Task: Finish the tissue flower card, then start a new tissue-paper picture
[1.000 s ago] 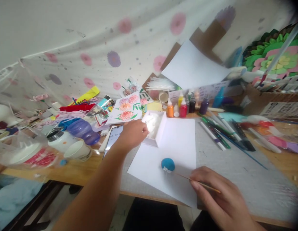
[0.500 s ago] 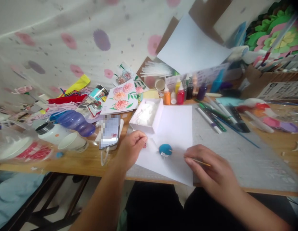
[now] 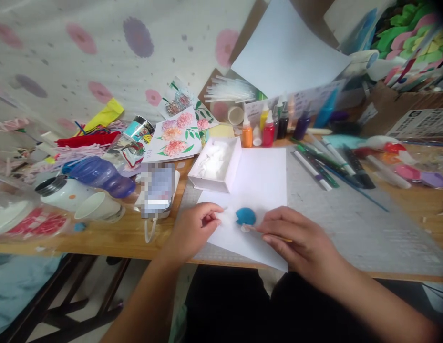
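A round blue disc-like thing (image 3: pixel 245 216) lies on a white sheet of paper (image 3: pixel 266 178) in front of me. My right hand (image 3: pixel 294 236) is closed round a thin stick with a yellowish end (image 3: pixel 281 237), perhaps a fine brush; its tip reaches the disc's lower edge. A small whitish scrap (image 3: pixel 244 228) sits at that edge, too blurred to name. To the left of the disc, my left hand (image 3: pixel 201 224) pinches a thin white piece (image 3: pixel 226 216), pale against the paper. Behind it stands an open white box (image 3: pixel 226 186) with white pieces inside.
A phone (image 3: pixel 159 190) with a cable lies left of the box, near a paper cup (image 3: pixel 97 209). Paint bottles (image 3: pixel 267 132) stand behind the sheet. Several pens (image 3: pixel 314 169) rest on the grey mat (image 3: pixel 350 233) at the right. The table's front edge runs close below my hands.
My right hand has moved left, bringing the stick's tip to the blue disc. My left hand's fingers have shifted, and the white piece is nearer the disc. The camera view has shifted slightly.
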Tool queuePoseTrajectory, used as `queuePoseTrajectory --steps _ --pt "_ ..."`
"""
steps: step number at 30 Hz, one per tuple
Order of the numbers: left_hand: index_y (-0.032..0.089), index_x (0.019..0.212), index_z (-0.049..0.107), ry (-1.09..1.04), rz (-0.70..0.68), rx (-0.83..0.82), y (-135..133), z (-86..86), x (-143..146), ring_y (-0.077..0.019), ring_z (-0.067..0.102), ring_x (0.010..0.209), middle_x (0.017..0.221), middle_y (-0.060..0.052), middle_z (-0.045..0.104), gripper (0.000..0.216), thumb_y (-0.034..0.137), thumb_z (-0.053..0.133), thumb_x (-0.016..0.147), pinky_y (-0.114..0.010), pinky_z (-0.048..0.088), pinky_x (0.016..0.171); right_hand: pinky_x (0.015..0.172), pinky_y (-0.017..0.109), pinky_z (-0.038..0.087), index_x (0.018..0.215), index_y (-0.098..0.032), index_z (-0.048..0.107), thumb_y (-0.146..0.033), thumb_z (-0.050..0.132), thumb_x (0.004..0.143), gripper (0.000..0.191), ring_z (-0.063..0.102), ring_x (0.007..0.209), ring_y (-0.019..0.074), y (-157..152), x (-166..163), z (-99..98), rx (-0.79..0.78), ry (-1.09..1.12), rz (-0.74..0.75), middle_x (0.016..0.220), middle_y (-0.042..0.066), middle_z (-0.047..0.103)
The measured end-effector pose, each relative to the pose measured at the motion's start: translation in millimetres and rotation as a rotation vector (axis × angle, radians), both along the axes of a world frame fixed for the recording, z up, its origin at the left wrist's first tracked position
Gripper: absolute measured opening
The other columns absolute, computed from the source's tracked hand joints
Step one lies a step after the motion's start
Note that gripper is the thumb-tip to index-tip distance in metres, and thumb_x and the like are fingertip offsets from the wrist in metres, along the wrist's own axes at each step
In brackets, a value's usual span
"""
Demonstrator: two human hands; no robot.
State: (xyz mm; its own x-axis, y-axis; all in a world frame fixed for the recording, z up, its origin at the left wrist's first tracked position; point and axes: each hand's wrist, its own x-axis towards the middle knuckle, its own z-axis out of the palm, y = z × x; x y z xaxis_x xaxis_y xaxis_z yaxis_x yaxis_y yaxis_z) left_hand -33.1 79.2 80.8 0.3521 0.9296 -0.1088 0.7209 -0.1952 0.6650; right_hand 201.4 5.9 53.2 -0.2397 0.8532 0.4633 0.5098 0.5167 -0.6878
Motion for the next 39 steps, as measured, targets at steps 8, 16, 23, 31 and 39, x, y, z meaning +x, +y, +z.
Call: queuePoseTrajectory --steps 8,16,23,31,39 --pt "0.021 0.078 0.056 0.058 0.012 0.108 -1 0.8 -8 -0.0125 0.055 0.068 0.072 0.004 0.059 0.004 0.024 0.054 0.081 -0.024 0.042 0.062 0.07 0.027 0.051 0.105 -0.022 0.066 -0.015 0.052 0.09 0.021 0.06 0.085 0.0139 -1 0 2.1 -0.008 0.012 0.01 0.095 0.006 0.062" --pt "0.021 0.087 0.057 0.046 -0.021 0.076 0 5.1 -4 -0.0145 0.059 0.072 0.075 0.003 0.059 0.017 0.03 0.064 0.075 -0.026 0.045 0.068 0.07 0.028 0.052 0.104 -0.021 0.066 -0.015 0.051 0.09 0.021 0.061 0.083 0.0141 -1 0 1.9 0.008 0.008 0.014 0.095 0.007 0.062" --pt "0.019 0.07 0.057 -0.15 -0.124 0.029 -6 5.7 5 -0.0137 0.058 0.072 0.073 0.001 0.061 0.007 0.02 0.059 0.077 -0.025 0.045 0.066 0.069 0.027 0.052 0.103 -0.019 0.066 -0.012 0.053 0.089 0.021 0.061 0.083 0.014 -3 1 3.5 0.033 0.024 0.017 0.092 0.007 0.063" --pt "0.019 0.074 0.057 -0.209 -0.202 -0.075 -5 2.1 16 -0.0131 0.058 0.075 0.082 0.0 0.063 0.004 0.016 0.058 0.077 -0.024 0.045 0.067 0.064 0.027 0.054 0.099 -0.021 0.064 -0.011 0.054 0.087 0.018 0.063 0.078 0.0156 -3 0 9.0 0.097 0.105 -0.055 0.086 0.005 0.067" --pt "0.02 0.071 0.057 -0.033 -0.307 0.021 6 3.9 16 -0.0108 0.054 0.071 0.079 0.003 0.06 0.014 0.007 0.052 0.075 -0.022 0.041 0.063 0.065 0.025 0.05 0.095 -0.02 0.061 -0.016 0.054 0.089 0.01 0.064 0.079 0.0145 -2 0 11.8 0.094 0.173 -0.194 0.085 0.004 0.066"
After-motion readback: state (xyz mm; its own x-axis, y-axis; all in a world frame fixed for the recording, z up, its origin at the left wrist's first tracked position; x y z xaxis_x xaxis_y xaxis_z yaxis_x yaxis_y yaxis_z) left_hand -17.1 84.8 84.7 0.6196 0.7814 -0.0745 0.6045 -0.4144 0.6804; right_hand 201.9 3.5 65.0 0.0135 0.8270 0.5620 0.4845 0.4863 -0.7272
